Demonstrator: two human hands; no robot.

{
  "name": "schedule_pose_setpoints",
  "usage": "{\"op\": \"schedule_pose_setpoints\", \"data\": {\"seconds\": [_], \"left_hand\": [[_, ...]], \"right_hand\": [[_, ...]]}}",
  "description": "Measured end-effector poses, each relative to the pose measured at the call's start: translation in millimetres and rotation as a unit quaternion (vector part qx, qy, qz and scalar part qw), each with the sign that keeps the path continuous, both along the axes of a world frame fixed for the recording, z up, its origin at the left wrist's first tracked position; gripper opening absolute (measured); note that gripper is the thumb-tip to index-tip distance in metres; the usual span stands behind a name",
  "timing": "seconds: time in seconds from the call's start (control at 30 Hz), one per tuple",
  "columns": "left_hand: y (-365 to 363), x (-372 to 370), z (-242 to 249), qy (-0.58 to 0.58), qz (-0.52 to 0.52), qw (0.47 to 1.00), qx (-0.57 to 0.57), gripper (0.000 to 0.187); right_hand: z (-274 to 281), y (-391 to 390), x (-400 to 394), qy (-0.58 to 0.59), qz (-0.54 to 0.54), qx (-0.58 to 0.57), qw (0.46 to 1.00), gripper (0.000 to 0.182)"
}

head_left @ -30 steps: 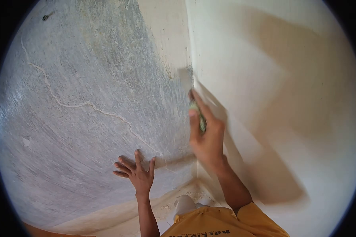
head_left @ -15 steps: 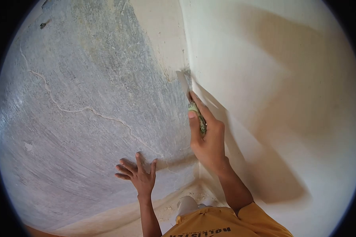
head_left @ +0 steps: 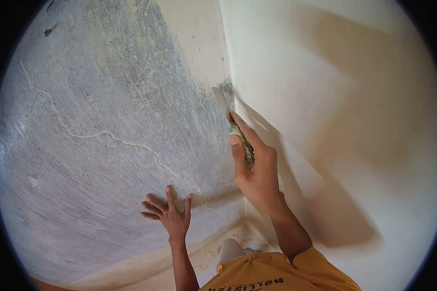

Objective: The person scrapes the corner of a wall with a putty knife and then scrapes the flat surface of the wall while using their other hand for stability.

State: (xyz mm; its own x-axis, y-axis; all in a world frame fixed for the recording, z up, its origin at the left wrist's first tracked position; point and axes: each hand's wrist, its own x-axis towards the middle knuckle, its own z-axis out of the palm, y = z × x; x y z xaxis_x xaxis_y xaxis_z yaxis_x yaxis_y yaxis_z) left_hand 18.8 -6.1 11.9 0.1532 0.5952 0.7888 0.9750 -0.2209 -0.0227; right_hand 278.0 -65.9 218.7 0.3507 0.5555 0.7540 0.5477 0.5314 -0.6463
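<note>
My right hand point(head_left: 257, 162) is closed round the green, mottled handle of a scraper point(head_left: 222, 104). Its thin metal blade points up and left, with the tip at the lower edge of a cream paint patch point(head_left: 196, 41), close to the wall corner. My left hand point(head_left: 172, 213) lies spread with its fingertips on the grey, scraped wall point(head_left: 116, 106), below and left of the scraper. Part of the handle is hidden by my fingers.
A smooth cream wall point(head_left: 325, 145) meets the grey one at a corner on the right and carries broad shadows. A filled crack point(head_left: 85, 136) winds across the grey wall. Bits of debris lie on the floor point(head_left: 204, 252) by my feet.
The scraper blade has shifted slightly left and now shows more of its flat face. My left hand stays in nearly the same place on the wall.
</note>
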Motion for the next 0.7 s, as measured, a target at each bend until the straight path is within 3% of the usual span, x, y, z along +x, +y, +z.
{"op": "schedule_pose_setpoints", "data": {"seconds": [0.1, 0.13, 0.23, 0.3, 0.4, 0.5, 0.57, 0.7], "left_hand": [[0.8, -0.7, -2.1, -0.002, 0.003, 1.000, -0.003, 0.090], [0.1, -1.1, -2.5, 0.003, 0.002, 1.000, -0.001, 0.090], [-0.1, -2.5, 0.1, 0.011, 0.004, 1.000, 0.002, 0.090], [-0.7, 0.1, 0.7, 0.007, 0.010, 1.000, -0.005, 0.090], [1.3, -1.5, -1.1, 0.010, 0.007, 1.000, 0.001, 0.089], [0.9, -2.2, -1.7, 0.008, 0.007, 1.000, -0.007, 0.089], [1.2, -2.3, -1.3, 0.010, 0.008, 1.000, -0.005, 0.089], [0.1, -1.8, 0.1, 0.012, 0.007, 1.000, -0.007, 0.089]], "right_hand": [[3.7, 12.5, 11.4, -0.007, -0.020, 0.040, 0.999, 0.042], [13.0, 2.9, 10.2, 0.012, -0.007, -0.025, 1.000, 0.042], [4.6, -8.0, 0.2, 0.009, -0.005, -0.080, 0.997, 0.041], [-2.4, 4.1, 2.0, -0.003, -0.009, 0.010, 1.000, 0.041], [6.2, 8.0, 11.5, 0.018, -0.005, 0.012, 1.000, 0.042], [12.7, -8.6, 1.7, 0.038, -0.003, -0.112, 0.993, 0.041], [5.4, -1.1, 4.5, 0.018, -0.014, -0.045, 0.999, 0.041], [13.9, 0.3, 10.2, 0.033, 0.001, -0.032, 0.999, 0.041]]}}
